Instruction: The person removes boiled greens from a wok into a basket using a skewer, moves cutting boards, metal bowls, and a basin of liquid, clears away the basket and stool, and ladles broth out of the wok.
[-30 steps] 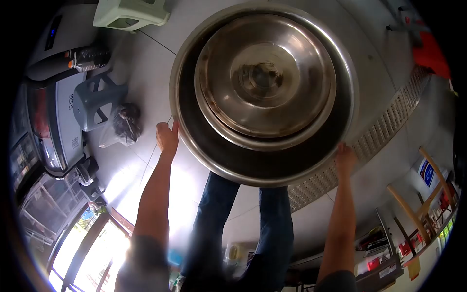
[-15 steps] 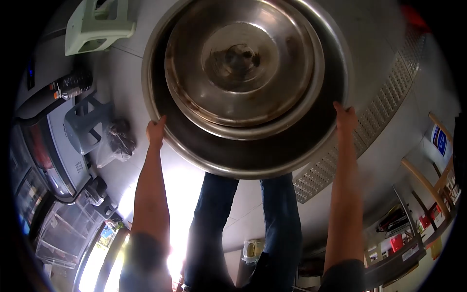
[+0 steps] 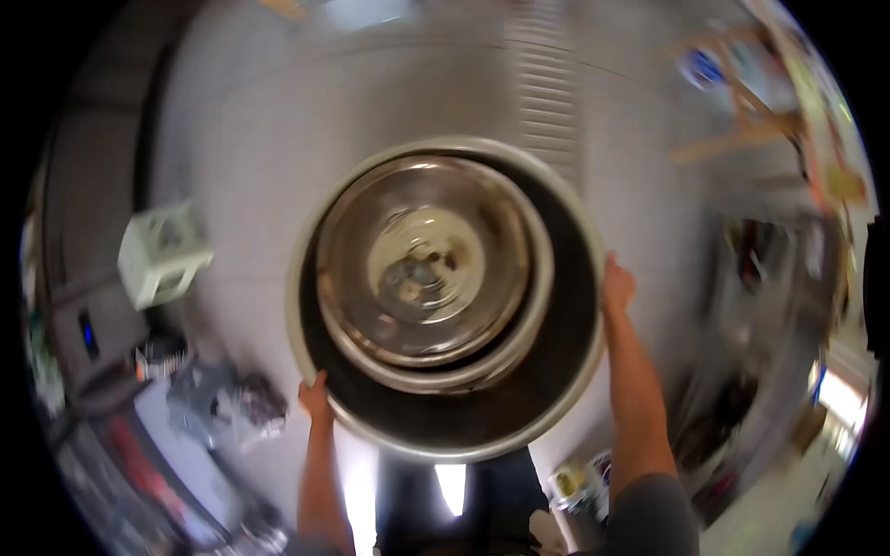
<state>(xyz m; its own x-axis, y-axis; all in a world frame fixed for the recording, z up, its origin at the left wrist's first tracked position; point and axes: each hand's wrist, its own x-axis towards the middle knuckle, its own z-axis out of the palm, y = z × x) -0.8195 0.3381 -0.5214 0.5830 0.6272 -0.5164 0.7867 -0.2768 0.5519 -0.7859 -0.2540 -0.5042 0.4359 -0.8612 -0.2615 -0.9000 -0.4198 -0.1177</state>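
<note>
A large round metal basin (image 3: 445, 422) hangs over the floor in front of my legs. Smaller metal bowls (image 3: 491, 213) sit nested inside it, toward its upper left, with dark marks and what looks like a little liquid at the bottom. At the basin's lower left rim, my left hand (image 3: 316, 398) is closed with the thumb over the edge. My right hand (image 3: 618, 285) grips the rim on the right side. The fingers beneath the rim are hidden.
A pale green stool (image 3: 162, 255) stands at the left, with a grey stool (image 3: 197, 403) and a plastic bag (image 3: 260, 405) below it. A slotted metal floor strip (image 3: 547, 102) runs beyond the basin. Wooden chair legs (image 3: 742, 134) show at the upper right.
The view has swung round and is blurred. The basin appears lower and smaller, still held in both hands, with my right hand higher than my left. The floor strip now lies beyond the basin.
</note>
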